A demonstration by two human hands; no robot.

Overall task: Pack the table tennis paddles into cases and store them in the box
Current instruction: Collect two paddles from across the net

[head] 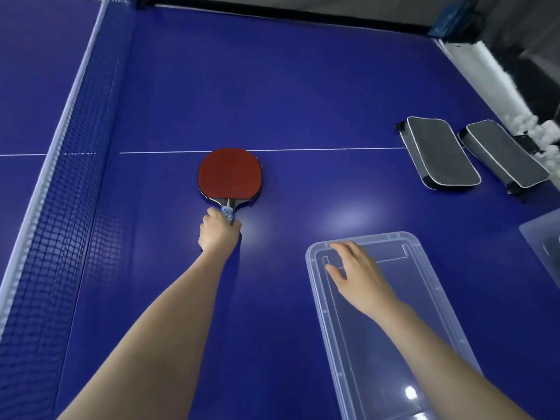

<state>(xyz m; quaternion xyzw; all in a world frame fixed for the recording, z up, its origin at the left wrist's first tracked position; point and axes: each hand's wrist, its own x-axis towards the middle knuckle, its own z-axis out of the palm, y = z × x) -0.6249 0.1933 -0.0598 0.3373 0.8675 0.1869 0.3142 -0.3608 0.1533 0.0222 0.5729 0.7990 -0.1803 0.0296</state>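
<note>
A red-faced paddle lies flat on the blue table near the white centre line, seemingly with a second paddle's dark edge under it. My left hand grips its blue-wrapped handle. My right hand hovers with relaxed, spread fingers over a clear plastic lid lying flat in front of me; I cannot tell whether it touches the lid. Two grey paddle cases with white piping lie side by side at the right, one case nearer the middle and the other case by the table edge.
The table's net runs along the left side. A clear plastic box shows partly at the right edge. Beyond the table's right edge sits a container of white balls.
</note>
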